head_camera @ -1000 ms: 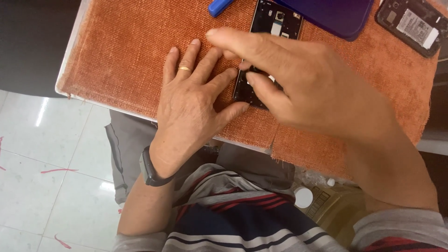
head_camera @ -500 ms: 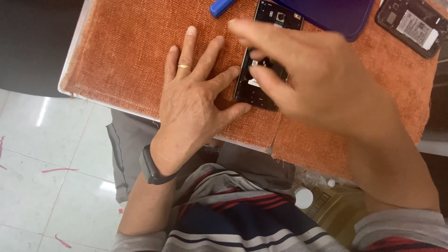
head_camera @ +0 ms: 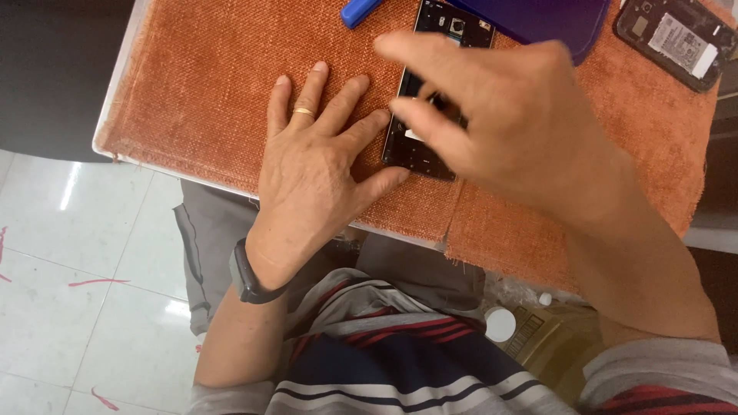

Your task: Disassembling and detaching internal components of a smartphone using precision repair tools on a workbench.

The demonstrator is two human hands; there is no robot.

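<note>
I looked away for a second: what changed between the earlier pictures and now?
The right hand lifted and drew toward the right, uncovering more of the opened phone; whether it holds anything cannot be told. The left hand stayed flat on the orange cloth beside the phone.

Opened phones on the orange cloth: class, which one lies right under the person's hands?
The opened phone at the middle of the orange cloth, between the left hand and right hand. The other opened phone lies untouched at the far right corner.
</note>
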